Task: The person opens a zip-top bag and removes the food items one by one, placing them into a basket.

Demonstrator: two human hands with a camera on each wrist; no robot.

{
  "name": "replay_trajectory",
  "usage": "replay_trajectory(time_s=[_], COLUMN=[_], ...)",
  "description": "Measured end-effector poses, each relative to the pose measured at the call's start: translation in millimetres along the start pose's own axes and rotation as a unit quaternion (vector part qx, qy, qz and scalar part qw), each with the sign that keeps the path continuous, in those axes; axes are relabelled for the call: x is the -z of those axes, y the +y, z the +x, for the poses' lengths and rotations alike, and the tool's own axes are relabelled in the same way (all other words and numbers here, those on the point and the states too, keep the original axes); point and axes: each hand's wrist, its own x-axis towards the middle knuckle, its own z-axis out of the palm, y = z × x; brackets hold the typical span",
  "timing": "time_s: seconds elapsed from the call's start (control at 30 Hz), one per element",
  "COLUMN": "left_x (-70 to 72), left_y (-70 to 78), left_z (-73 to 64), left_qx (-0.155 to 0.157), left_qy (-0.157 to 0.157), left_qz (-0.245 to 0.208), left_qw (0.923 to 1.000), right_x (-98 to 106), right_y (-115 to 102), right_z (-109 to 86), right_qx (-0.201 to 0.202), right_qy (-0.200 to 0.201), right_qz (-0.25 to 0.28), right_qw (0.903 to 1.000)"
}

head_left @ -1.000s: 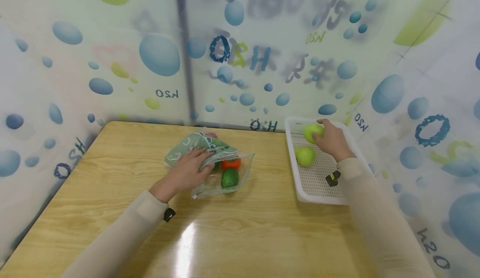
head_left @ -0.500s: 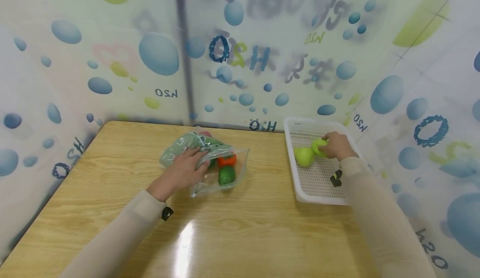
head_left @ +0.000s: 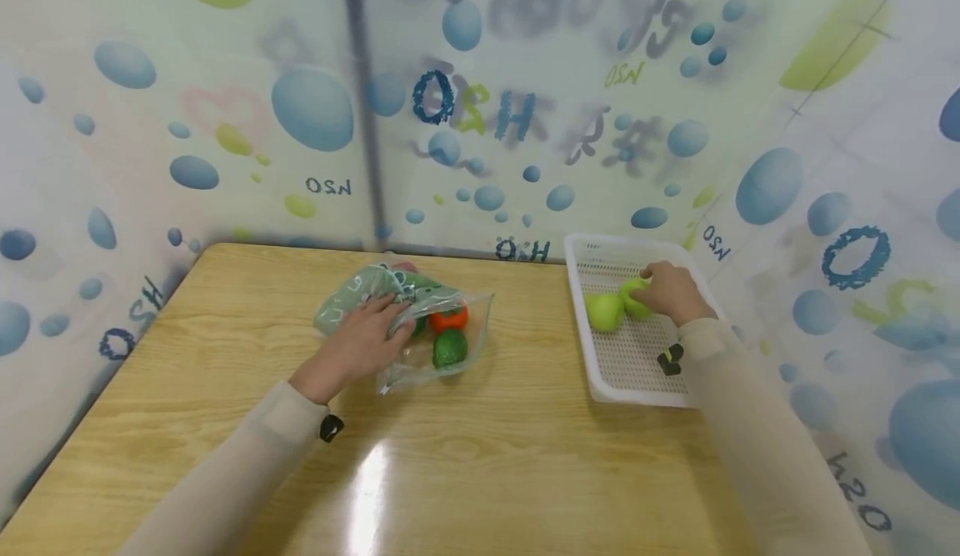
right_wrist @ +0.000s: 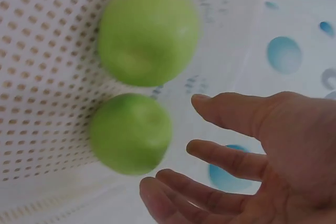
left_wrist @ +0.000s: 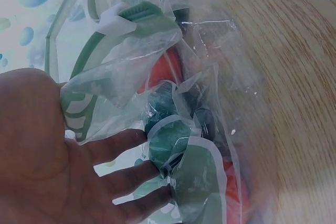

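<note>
My left hand (head_left: pixel 356 346) rests on a clear zip bag with green printing (head_left: pixel 337 314), its fingers spread over the plastic. Inside the bag show a red tomato (head_left: pixel 448 319) and a dark green, rounded item like an avocado (head_left: pixel 450 348); more red shows through the plastic (left_wrist: pixel 191 182) in the left wrist view. My right hand (head_left: pixel 672 293) is over a white perforated basket (head_left: pixel 592 373) holding two green apples, one at the left (head_left: pixel 604 313) and one by my fingertips (head_left: pixel 632 299). In the right wrist view, a gap shows between my loosely bent fingers and the nearer apple (right_wrist: pixel 131 134).
The basket stands at the right back of a wooden table (head_left: pixel 480 464), close to the wall (head_left: pixel 465 164) printed with blue and green bubbles. Another wall (head_left: pixel 847 289) rises along the right. The bag lies left of the basket, with its open end toward it.
My right hand has lowered an apple beside the other one in the basket and let go of it. The left hand stays on the bag.
</note>
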Motion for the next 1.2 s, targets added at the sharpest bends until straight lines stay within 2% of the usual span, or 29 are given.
replay_trajectory(time_s=[0.1, 0.23, 0.37, 0.6, 0.83, 1.07, 1.2], left_x=[1.2, 2.1, 2.3, 0.5, -0.7, 0.5, -0.1], left_y=[0.4, 1.7, 3.2, 3.5, 3.8, 5.1, 4.6], left_z=[-0.4, -1.0, -2.5, -1.4, -0.8, -2.8, -2.0], left_qx=[-0.001, -0.002, 0.002, 0.012, 0.025, 0.030, 0.035], left_qy=[0.003, 0.005, 0.002, -0.002, -0.003, -0.008, -0.010], left_qz=[0.002, 0.005, 0.008, 0.008, 0.009, 0.015, 0.021], left_qw=[1.0000, 1.0000, 1.0000, 0.9999, 0.9997, 0.9994, 0.9991], right_x=[0, -2, -4, -12, -28, -45, -55], right_y=[-11, -29, -52, -92, -132, -168, -187], right_z=[-2.7, -10.6, -22.5, -45.2, -68.2, -88.8, -98.7], right_qx=[0.021, 0.047, 0.073, 0.133, 0.217, 0.273, 0.306], right_qy=[0.026, 0.051, 0.061, 0.080, 0.095, 0.086, 0.077], right_qz=[-0.004, 0.016, 0.039, 0.027, 0.020, 0.038, 0.030], right_qw=[0.9994, 0.9974, 0.9947, 0.9875, 0.9713, 0.9573, 0.9483])
